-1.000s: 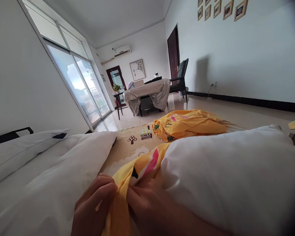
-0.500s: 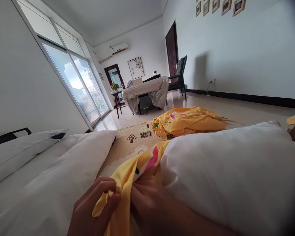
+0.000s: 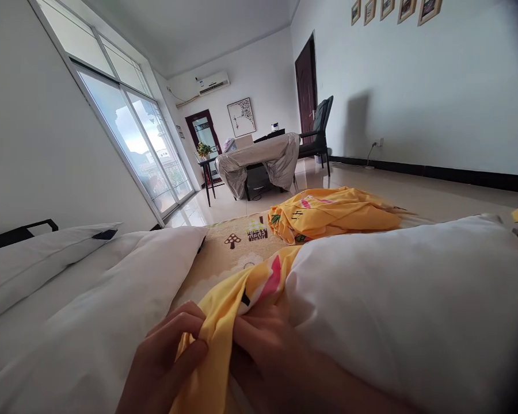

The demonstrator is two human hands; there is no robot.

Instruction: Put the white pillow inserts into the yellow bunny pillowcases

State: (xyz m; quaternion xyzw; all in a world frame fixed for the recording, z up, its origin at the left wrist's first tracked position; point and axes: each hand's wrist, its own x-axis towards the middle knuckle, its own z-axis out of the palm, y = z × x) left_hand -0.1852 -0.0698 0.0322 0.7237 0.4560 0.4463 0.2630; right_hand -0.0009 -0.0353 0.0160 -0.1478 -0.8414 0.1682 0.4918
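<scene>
In the head view, the left hand (image 3: 155,352) holds an edge of the yellow cover (image 3: 221,328) with narrow fingers, the cloth pinched between the thumb and the bent forefinger. The right hand (image 3: 270,345) is just beside it and pushes against the same cloth; its fingertips are hidden in the folds, so I cannot tell whether they grip. The yellow cover runs between the two hands and reaches forward from the fingers, touching the left end of the white pillow (image 3: 410,299), which lies to the right of the fingers, mostly uncovered. Farther ahead of the fingers, a crumpled yellow cloth (image 3: 339,215) rests beyond this pillow, and other white pillows (image 3: 112,276) are to the left. I judge that the step in hand is to gather the cover's edge at the pillow's end, an early part of dressing it. The next move would call for the left fingers to keep the edge firmly while the right ones draw the cloth evenly along the pillow, without twisting it.
</scene>
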